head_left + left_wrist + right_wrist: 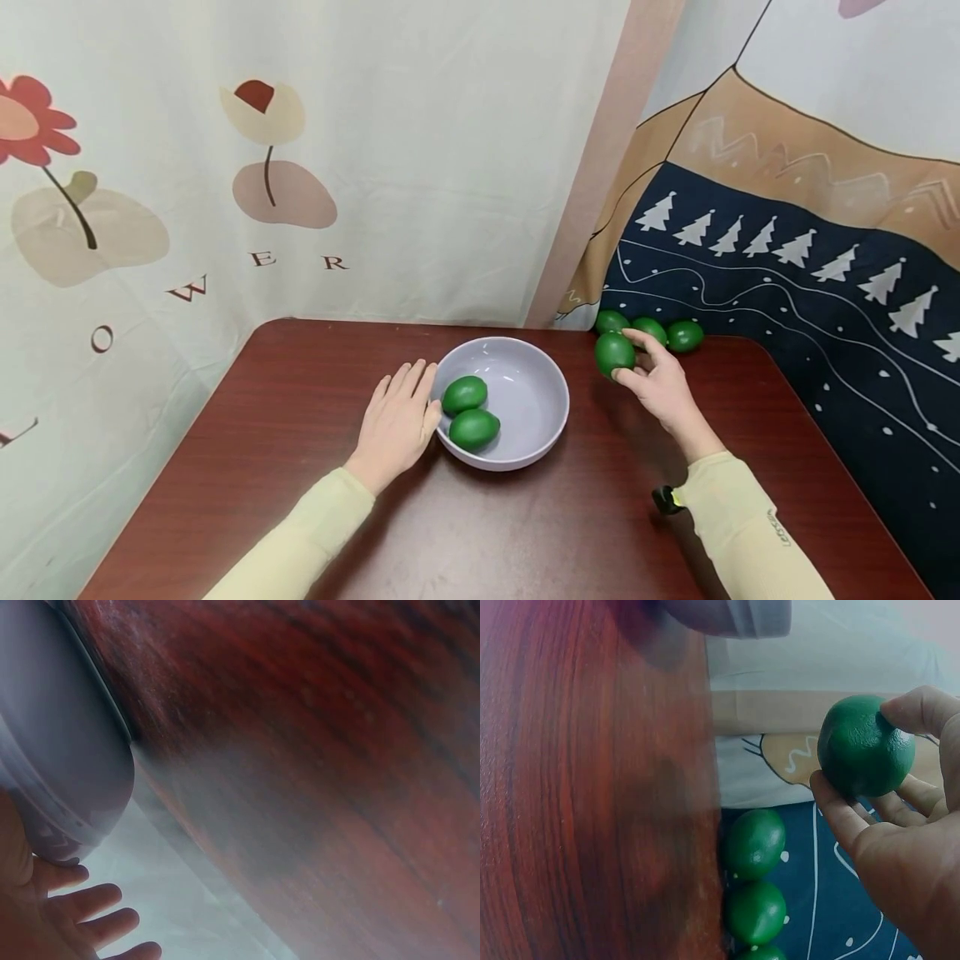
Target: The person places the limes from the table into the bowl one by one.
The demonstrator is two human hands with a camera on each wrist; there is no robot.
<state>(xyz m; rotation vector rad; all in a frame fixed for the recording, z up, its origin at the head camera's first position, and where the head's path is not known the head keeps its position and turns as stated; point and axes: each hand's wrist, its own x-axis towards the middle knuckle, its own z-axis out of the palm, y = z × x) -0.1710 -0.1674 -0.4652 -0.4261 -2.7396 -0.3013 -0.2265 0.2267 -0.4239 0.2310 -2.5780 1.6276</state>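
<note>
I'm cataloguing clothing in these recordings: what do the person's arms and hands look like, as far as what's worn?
The left hand and right hand are ungloved. The left sleeve and right sleeve are long and pale yellow-green. The right one bears small dark lettering; a black object shows by its cuff.

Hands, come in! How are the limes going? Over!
Left hand against bowl. Right hand gripping a raised lime. Two limes in bowl, three at back edge of table. Nothing visible blocking.
</note>
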